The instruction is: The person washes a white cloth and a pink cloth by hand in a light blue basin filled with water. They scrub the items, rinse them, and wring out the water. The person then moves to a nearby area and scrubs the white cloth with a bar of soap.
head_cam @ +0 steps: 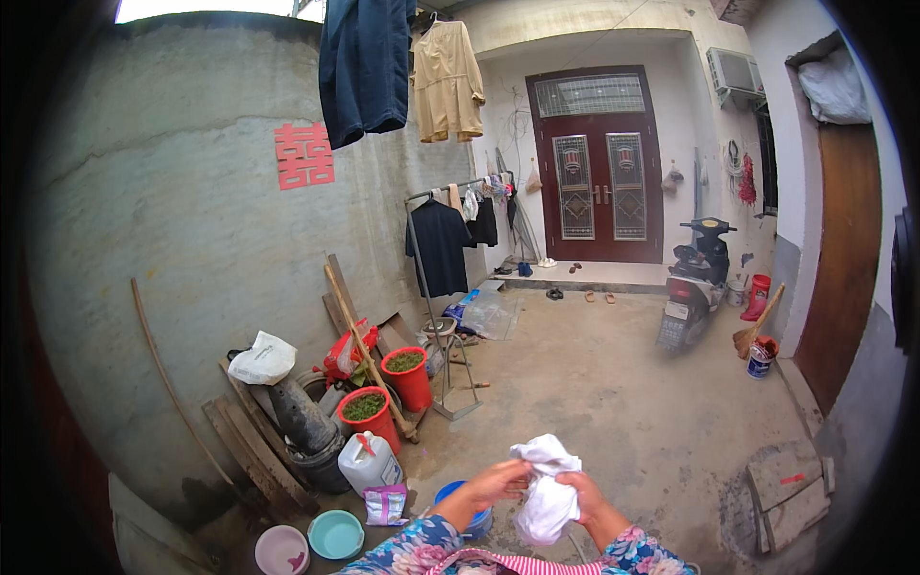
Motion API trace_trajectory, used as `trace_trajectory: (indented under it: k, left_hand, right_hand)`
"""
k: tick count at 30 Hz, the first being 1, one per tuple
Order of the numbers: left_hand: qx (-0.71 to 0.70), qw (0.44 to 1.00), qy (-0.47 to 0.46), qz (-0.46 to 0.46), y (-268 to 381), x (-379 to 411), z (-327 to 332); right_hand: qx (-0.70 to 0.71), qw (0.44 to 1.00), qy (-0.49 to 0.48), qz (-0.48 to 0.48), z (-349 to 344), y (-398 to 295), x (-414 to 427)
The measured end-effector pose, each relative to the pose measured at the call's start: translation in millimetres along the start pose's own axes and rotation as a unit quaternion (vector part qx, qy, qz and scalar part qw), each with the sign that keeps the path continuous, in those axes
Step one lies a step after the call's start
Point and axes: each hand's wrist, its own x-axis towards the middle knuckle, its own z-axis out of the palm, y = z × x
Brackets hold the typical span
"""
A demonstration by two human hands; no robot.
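A bunched white cloth (pixel 548 496) hangs in front of me, low in the view. My right hand (pixel 586 497) grips its right side, with the thumb across the folds. From the left, my left hand (pixel 503 483) reaches the cloth's upper left edge with bent fingers; whether they pinch it is hard to see. Below my left forearm stands a blue bucket (pixel 477 528), partly hidden by the arm and sleeve. A turquoise basin (pixel 336 535) and a pale pink basin (pixel 277 540) with a small dark pink item inside are on the ground to the left.
A white plastic jug (pixel 368 467), a purple-and-white packet (pixel 385 505) and red planters (pixel 407 381) line the left side. Beyond them stands a metal clothes rack (pixel 430 287). Trousers (pixel 365 72) hang overhead. A scooter (pixel 693 287) is parked at the back right; slabs (pixel 787 496) lie nearer.
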Motion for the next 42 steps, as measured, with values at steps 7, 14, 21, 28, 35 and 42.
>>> trace_trajectory:
  k: [7, 14, 21, 28, 35, 42]
  left_hand:
    - [-0.127, 0.985, 0.103, 0.047, -57, 13, -20]
    - [-0.47, 0.864, -0.174, 0.044, -51, -7, 52]
    - [-0.459, 0.853, -0.078, 0.237, 17, -21, 48]
    - [-0.466, 0.853, -0.072, 0.223, 26, -23, 35]
    - [-0.484, 0.843, -0.11, 0.207, 23, -15, 39]
    - [-0.463, 0.872, -0.105, 0.12, 16, 3, 19]
  right_hand:
    - [0.141, 0.988, -0.066, -0.022, 43, -43, 7]
    - [0.146, 0.983, -0.08, -0.076, 74, -61, 31]
    - [0.138, 0.989, -0.059, -0.003, 46, -30, 21]
    - [0.056, 0.996, 0.028, 0.056, 19, -21, 13]
    - [-0.036, 0.995, 0.059, 0.068, 8, -25, 8]
    - [-0.063, 0.991, 0.075, 0.094, -20, -14, 3]
